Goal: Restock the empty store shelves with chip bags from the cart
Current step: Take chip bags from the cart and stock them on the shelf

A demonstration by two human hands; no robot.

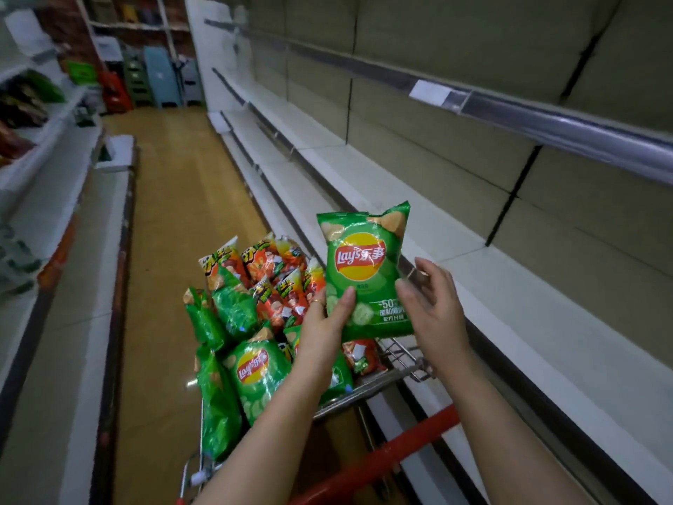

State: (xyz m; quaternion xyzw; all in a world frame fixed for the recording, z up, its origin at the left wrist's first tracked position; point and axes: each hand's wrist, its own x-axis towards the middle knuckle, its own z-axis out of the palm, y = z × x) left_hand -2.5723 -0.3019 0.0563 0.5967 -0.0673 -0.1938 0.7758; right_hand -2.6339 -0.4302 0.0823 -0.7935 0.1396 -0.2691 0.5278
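Left side: stocked shelf unit [43, 147], contents blurred. Centre: cart [368, 390] in aisle, loaded with green chip bags [255, 369] at near end and orange-red chip bags [269, 271] at far end. Left hand [324, 333]: clamped on lower left corner of held green bag [364, 264], thumb on front face. Bag upright, above cart's right edge. Right hand [433, 308]: fingers spread, relaxed, just beside bag's right edge; contact cannot be confirmed. Right side: bare white shelves [510, 286].
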